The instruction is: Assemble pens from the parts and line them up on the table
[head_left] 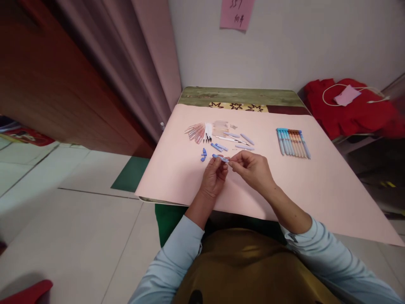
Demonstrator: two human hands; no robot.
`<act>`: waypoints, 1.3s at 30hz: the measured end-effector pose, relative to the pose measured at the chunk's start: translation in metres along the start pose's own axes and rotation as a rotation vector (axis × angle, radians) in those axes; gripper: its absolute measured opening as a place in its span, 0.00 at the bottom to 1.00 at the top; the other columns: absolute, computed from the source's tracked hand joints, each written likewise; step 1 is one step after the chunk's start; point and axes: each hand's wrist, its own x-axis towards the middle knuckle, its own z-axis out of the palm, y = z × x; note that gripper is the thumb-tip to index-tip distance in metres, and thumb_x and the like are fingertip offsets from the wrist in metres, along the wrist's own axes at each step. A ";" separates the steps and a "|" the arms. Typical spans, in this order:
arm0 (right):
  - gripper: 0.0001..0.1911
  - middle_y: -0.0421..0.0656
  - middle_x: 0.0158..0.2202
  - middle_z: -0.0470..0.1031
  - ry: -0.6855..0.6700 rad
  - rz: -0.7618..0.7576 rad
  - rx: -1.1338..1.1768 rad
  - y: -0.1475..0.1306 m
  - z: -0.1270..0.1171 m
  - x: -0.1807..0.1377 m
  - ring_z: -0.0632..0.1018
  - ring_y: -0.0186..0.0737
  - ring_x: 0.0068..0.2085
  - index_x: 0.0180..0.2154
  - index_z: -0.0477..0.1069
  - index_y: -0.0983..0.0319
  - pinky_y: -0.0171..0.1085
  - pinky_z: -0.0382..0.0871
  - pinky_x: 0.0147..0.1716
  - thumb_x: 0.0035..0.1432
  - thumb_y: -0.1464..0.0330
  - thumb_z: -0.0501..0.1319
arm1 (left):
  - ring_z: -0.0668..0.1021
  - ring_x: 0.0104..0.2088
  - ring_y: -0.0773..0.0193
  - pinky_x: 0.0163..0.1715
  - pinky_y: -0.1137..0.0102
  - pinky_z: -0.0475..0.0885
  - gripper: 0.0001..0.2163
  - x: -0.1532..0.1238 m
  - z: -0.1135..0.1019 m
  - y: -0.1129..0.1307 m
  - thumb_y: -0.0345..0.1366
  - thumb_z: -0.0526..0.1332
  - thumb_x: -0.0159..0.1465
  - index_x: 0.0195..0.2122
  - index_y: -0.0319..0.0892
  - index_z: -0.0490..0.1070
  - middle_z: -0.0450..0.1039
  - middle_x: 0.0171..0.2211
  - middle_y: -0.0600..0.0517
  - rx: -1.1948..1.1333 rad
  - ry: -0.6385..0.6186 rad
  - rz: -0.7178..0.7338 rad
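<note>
Both my hands meet over the pink sheet (177, 169) covering the table. My left hand (214, 176) is closed around a blue pen part (220, 158) that sticks out to the left of its fingers. My right hand (251, 166) pinches the right end of that same part with thumb and forefinger. Just beyond the hands lie loose blue pen pieces (218, 147), small blue caps (203, 155), white refills (208, 131) and clear pinkish barrels (196, 131).
A row of assembled blue and orange pens (293, 142) lies to the right on the sheet. Red cloth (351, 109) with a white cord sits off the table's right side. Curtain and wooden panel stand at left; a pink note (236, 13) hangs on the wall.
</note>
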 end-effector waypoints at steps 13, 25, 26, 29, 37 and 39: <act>0.24 0.34 0.19 0.67 -0.002 0.185 0.428 0.013 0.019 0.008 0.66 0.31 0.20 0.27 0.68 0.59 0.32 0.62 0.20 0.43 0.48 0.71 | 0.74 0.19 0.76 0.16 0.84 0.68 0.03 -0.003 0.004 0.008 0.29 0.63 0.64 0.32 0.36 0.74 0.76 0.24 0.53 -0.017 0.076 -0.135; 0.12 0.42 0.33 0.79 0.282 0.148 -0.607 0.078 -0.072 0.048 0.75 0.41 0.33 0.36 0.79 0.58 0.36 0.63 0.34 0.58 0.60 0.59 | 0.76 0.24 0.74 0.21 0.83 0.72 0.09 0.001 0.007 0.008 0.31 0.55 0.69 0.35 0.37 0.74 0.79 0.32 0.49 -0.049 0.083 -0.111; 0.13 0.43 0.35 0.79 0.265 0.139 -0.680 0.079 -0.075 0.056 0.76 0.42 0.35 0.37 0.79 0.58 0.37 0.63 0.34 0.59 0.61 0.58 | 0.76 0.24 0.74 0.21 0.83 0.72 0.09 0.002 0.008 0.008 0.31 0.55 0.70 0.35 0.37 0.74 0.79 0.32 0.49 -0.050 0.081 -0.106; 0.14 0.44 0.40 0.79 0.163 0.090 -0.824 0.078 -0.072 0.080 0.76 0.42 0.38 0.39 0.80 0.56 0.36 0.63 0.35 0.61 0.62 0.56 | 0.75 0.23 0.75 0.21 0.83 0.71 0.09 0.004 0.009 0.007 0.31 0.54 0.70 0.35 0.37 0.73 0.77 0.30 0.50 -0.049 0.068 -0.104; 0.15 0.48 0.43 0.80 -0.085 0.128 -1.047 0.076 -0.044 0.115 0.78 0.45 0.41 0.42 0.80 0.57 0.37 0.65 0.37 0.63 0.63 0.56 | 0.75 0.22 0.75 0.19 0.83 0.70 0.05 0.006 0.008 0.005 0.32 0.59 0.68 0.36 0.37 0.72 0.75 0.28 0.51 -0.008 0.067 -0.092; 0.14 0.49 0.41 0.80 -0.095 0.149 -1.058 0.077 -0.040 0.116 0.78 0.46 0.41 0.41 0.81 0.58 0.37 0.65 0.37 0.62 0.63 0.56 | 0.75 0.23 0.74 0.20 0.83 0.70 0.04 0.007 0.007 0.004 0.32 0.60 0.67 0.36 0.37 0.72 0.76 0.29 0.51 0.004 0.066 -0.083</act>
